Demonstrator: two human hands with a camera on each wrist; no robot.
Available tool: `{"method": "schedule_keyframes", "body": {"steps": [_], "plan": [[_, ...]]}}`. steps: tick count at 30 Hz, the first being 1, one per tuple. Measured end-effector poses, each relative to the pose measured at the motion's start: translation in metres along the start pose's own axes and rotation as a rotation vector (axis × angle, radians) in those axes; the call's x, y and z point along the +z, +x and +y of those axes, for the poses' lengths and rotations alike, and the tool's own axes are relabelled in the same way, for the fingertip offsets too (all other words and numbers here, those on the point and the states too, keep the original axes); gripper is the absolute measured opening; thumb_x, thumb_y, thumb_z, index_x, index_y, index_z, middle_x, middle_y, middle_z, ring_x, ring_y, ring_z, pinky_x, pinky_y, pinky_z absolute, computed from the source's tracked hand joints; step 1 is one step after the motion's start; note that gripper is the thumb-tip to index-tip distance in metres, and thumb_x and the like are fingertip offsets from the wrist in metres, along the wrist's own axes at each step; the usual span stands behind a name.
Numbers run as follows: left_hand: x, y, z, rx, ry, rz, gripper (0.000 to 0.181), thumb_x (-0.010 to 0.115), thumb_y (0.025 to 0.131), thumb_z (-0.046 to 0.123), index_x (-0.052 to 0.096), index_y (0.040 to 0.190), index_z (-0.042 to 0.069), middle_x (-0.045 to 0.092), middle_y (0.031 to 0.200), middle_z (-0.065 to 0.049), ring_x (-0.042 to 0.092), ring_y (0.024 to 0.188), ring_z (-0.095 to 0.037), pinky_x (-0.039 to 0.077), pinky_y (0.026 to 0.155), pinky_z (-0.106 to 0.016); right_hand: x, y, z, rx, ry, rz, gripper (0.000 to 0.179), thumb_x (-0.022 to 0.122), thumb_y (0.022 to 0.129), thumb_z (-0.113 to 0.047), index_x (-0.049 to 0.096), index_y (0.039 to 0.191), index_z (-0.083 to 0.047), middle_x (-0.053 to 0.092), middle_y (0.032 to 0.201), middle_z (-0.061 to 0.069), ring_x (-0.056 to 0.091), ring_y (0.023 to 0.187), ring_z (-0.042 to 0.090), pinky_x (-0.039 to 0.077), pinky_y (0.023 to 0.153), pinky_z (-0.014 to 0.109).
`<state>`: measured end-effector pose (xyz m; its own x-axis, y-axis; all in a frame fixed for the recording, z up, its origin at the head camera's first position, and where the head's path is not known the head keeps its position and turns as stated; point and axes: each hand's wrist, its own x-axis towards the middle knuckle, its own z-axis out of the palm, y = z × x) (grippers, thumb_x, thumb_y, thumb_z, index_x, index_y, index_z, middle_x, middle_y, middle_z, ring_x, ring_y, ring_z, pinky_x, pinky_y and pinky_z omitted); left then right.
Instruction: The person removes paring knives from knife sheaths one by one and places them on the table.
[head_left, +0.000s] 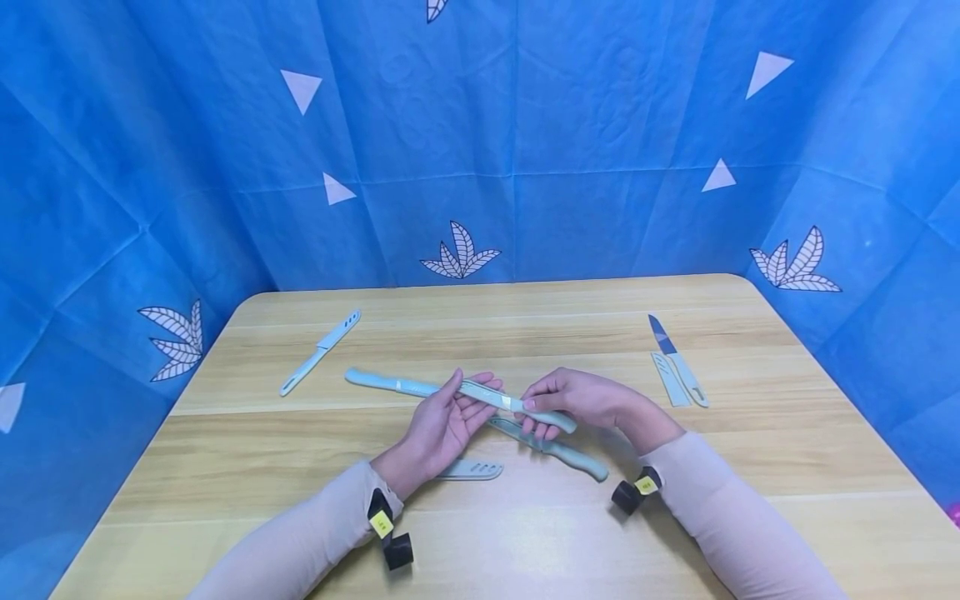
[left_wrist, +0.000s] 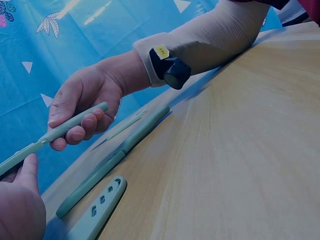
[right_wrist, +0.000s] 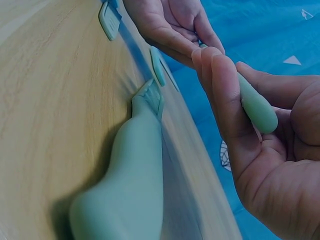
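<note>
My right hand [head_left: 573,400] pinches the handle of a pale green knife [head_left: 553,419] whose blade end is covered by a matching slotted sheath [head_left: 480,393]. Palm up, my left hand [head_left: 442,429] carries the sheath end across its fingers, which are mostly straight. In the left wrist view the left thumb [left_wrist: 29,172] touches the underside of the sheath. Below the hands lies another pale green sheathed knife [head_left: 573,457]. Under the left wrist a sheath with holes [head_left: 480,470] shows, partly hidden by the arm. A light-blue knife [head_left: 375,381] lies behind the left hand.
At the back left of the wooden table [head_left: 525,533] rests a sheathed light-blue knife [head_left: 321,352]. On the right lie a knife with its dark blade bare [head_left: 678,362] and a separate sheath [head_left: 670,381] beside it. A blue patterned curtain [head_left: 570,167] surrounds the table's far sides.
</note>
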<state>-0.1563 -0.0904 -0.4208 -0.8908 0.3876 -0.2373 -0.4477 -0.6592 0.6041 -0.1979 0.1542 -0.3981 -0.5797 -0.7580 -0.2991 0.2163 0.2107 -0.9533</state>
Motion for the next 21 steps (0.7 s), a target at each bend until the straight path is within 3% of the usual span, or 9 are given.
{"method": "schedule_keyframes", "body": {"steps": [21], "plan": [[-0.0009,0.0009,0.0015,0.004,-0.006,0.004,0.051,0.035,0.108,0.032,0.038,0.14,-0.006,0.055,0.134,-0.023,0.038,0.136,-0.036,0.045,0.106,-0.034,-0.0041,-0.0025,-0.0005,-0.002,-0.068,0.009,0.026,0.056,0.1,-0.013,0.065,0.112,0.008,0.071,0.095,0.021,0.069,0.075,0.021,0.061,0.07,0.032]]}}
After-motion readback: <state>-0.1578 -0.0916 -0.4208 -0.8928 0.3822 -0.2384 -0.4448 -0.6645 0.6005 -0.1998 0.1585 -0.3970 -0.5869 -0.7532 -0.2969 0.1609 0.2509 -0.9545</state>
